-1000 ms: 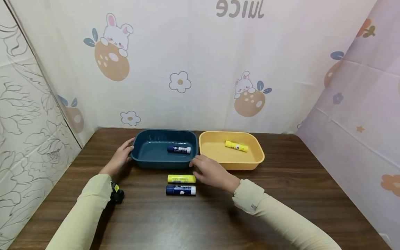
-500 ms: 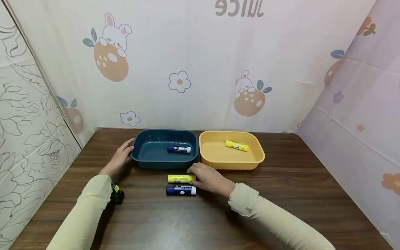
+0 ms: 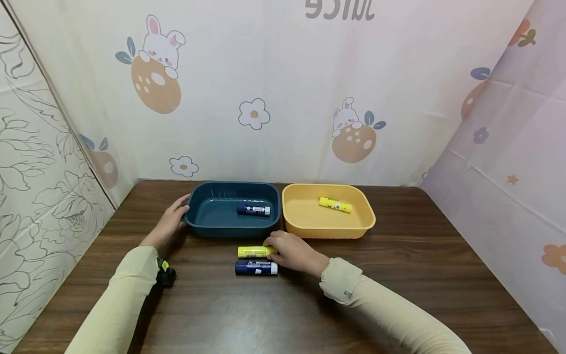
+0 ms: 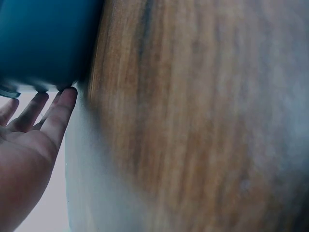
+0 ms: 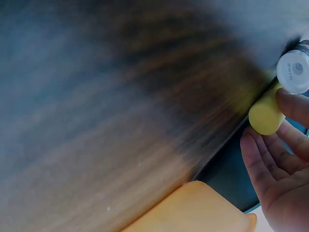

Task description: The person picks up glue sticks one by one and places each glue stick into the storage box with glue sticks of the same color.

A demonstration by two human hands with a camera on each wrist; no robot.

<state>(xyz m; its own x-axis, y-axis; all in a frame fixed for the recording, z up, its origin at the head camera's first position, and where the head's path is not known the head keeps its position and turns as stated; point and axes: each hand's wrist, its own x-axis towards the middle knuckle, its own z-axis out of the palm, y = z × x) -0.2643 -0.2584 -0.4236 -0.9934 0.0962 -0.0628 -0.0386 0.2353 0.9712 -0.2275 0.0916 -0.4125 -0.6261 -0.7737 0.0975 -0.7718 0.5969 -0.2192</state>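
My left hand (image 3: 170,221) touches the left end of the dark blue bin (image 3: 230,231). In the left wrist view its fingers (image 4: 60,113) are fairly straight, with the tips against the bin's wall (image 4: 46,43). The right hand (image 3: 294,250) pinches the right end of a yellow glue stick (image 3: 252,252), which lies in front of the bins. From the right wrist, the thumb and fingers sit on either side of the yellow end (image 5: 266,117). Just nearer lies a navy glue stick with a white cap (image 3: 255,268), parallel to the yellow one.
Inside the blue bin lies another navy glue stick (image 3: 253,210). A yellow bin (image 3: 329,233) stands right beside it and holds a yellow glue stick (image 3: 335,204). Both bins are near the back edge of the wooden table (image 3: 247,314), before a printed curtain (image 3: 292,83).
My right hand has come down slightly and left, from beside the blue bin's front corner to the yellow glue stick, and now pinches its end. The left hand stays at the blue bin.
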